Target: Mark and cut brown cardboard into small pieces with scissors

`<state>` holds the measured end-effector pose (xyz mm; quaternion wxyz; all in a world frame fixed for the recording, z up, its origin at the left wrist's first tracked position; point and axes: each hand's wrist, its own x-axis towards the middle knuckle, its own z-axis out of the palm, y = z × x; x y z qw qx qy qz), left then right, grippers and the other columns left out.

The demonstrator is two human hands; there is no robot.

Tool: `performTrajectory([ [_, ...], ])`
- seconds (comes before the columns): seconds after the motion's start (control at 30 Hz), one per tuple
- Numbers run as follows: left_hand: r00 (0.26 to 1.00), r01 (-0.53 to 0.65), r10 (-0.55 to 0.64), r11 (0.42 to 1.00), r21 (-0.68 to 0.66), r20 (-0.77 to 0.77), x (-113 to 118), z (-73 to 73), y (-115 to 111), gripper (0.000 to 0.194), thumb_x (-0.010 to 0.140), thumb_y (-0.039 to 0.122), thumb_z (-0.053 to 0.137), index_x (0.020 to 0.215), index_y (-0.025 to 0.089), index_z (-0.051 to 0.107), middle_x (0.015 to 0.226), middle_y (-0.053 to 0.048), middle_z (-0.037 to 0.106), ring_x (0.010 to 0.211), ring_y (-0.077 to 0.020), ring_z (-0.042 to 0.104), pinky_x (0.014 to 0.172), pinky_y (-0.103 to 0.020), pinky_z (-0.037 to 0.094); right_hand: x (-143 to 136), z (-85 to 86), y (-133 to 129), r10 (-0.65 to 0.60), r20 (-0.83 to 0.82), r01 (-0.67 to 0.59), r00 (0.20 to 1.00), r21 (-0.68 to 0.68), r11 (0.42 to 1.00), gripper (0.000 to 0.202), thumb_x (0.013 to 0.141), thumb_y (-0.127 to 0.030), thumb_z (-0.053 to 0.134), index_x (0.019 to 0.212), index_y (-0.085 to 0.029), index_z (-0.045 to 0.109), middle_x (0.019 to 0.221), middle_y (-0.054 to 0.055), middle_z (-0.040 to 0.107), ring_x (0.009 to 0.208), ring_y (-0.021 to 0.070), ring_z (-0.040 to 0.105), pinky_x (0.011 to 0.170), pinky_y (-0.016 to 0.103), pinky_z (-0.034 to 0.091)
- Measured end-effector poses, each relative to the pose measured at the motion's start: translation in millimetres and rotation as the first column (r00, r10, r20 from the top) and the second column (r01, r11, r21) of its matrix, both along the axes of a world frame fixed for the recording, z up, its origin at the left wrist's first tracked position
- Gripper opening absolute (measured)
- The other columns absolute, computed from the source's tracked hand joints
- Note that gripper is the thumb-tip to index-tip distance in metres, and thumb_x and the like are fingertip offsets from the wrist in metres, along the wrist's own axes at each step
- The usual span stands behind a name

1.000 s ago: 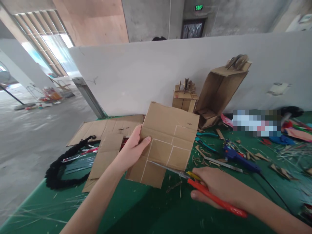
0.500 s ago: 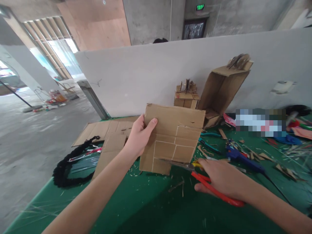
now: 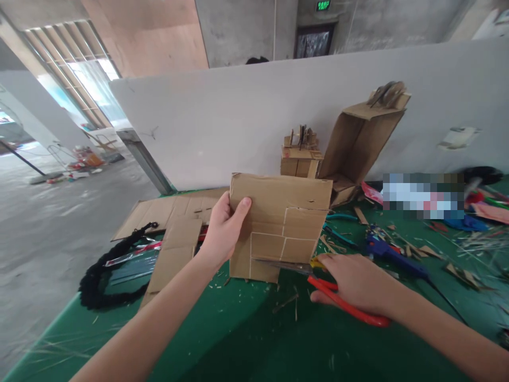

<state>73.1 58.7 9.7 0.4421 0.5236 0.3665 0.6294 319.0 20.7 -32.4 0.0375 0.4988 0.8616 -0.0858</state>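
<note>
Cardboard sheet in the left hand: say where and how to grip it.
Likely best: pinch the cardboard sheet at its left edge, coming from the left, thumb on the front; it is flat and thin, and the scissors reach in from the right.

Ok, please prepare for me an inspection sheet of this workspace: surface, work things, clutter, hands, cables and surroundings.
Surface: green tabletop, strewn with small scraps.
Work things: cardboard piece with pale lines drawn on it; scissors with red and yellow handles, blades at its lower part.
Clutter: black loop at the left; blue glue gun and scattered cardboard scraps at the right.
Hands: left hand grips the cardboard piece by its left side; right hand holds the scissors.
Cables: dark cord runs from the glue gun; its far end cannot be made out.
Surroundings: white partition behind the tabletop; lit green exit sign beyond.
</note>
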Motion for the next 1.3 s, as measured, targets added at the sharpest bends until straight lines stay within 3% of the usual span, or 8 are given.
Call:
performTrajectory([
  [0.5,0.997,-0.071,0.071,0.997,-0.022,0.000,0,-9.0,6,0.021,0.081,0.034,0.058,0.093,0.017,0.056,0.100,-0.007,0.067,0.094,-0.0195,0.061,0.086,-0.037,0.047,0,-1.3,7,0.116,0.162,-0.129,0.980,0.076,0.989,0.066,0.082,-0.068,0.032,0.085,-0.012,0.067,0.073,0.016,0.070,0.069,0.0334,0.067,0.057,0.041,0.047],
  [0.7,0.999,-0.035,0.034,0.998,-0.044,-0.026,4,-10.0,16,0.024,0.080,0.036,0.059,0.094,0.017,0.057,0.099,-0.008,0.067,0.095,-0.0206,0.060,0.087,-0.038,0.046,1,0.0,7,0.162,0.205,-0.182,0.965,0.080,0.980,0.065,0.086,-0.063,0.030,0.080,-0.011,0.067,0.067,0.017,0.070,0.064,0.0332,0.068,0.054,0.039,0.047],
  [0.87,1.000,0.015,-0.016,0.999,-0.047,-0.018,3,-10.1,25,0.025,0.079,0.037,0.060,0.095,0.017,0.058,0.100,-0.008,0.067,0.096,-0.0216,0.061,0.087,-0.038,0.047,3,3.3,8,0.131,0.193,-0.149,0.973,0.082,0.986,0.065,0.086,-0.065,0.028,0.077,-0.013,0.066,0.066,0.016,0.069,0.063,0.0312,0.067,0.055,0.036,0.045],
  [1.0,0.997,0.074,-0.075,0.997,-0.026,-0.030,-3,-5.2,33,0.027,0.078,0.037,0.062,0.096,0.017,0.060,0.097,-0.008,0.068,0.091,-0.0233,0.063,0.082,-0.040,0.050,9,5.8,8,0.042,0.117,-0.049,0.992,0.053,0.997,0.066,0.077,-0.073,0.035,0.083,-0.014,0.065,0.077,0.015,0.070,0.071,0.0326,0.066,0.060,0.039,0.047],
  [1.17,0.986,0.157,-0.156,0.987,0.018,-0.053,-12,4.6,37,0.029,0.077,0.036,0.063,0.098,0.017,0.061,0.100,-0.009,0.068,0.095,-0.0248,0.063,0.085,-0.040,0.049,17,15.1,4,-0.059,0.006,0.059,0.998,-0.064,0.996,0.076,0.065,-0.075,0.051,0.107,-0.013,0.062,0.102,0.019,0.066,0.090,0.0370,0.063,0.070,0.046,0.049],
  [1.3,0.983,0.184,-0.183,0.982,0.050,-0.023,-13,6.0,36,0.031,0.076,0.037,0.064,0.101,0.018,0.061,0.103,-0.009,0.068,0.100,-0.0263,0.061,0.086,-0.040,0.049,21,26.0,1,-0.079,-0.057,0.072,0.995,-0.110,0.991,0.088,0.063,-0.076,0.052,0.124,-0.013,0.053,0.116,0.019,0.061,0.098,0.0364,0.060,0.078,0.048,0.049],
])
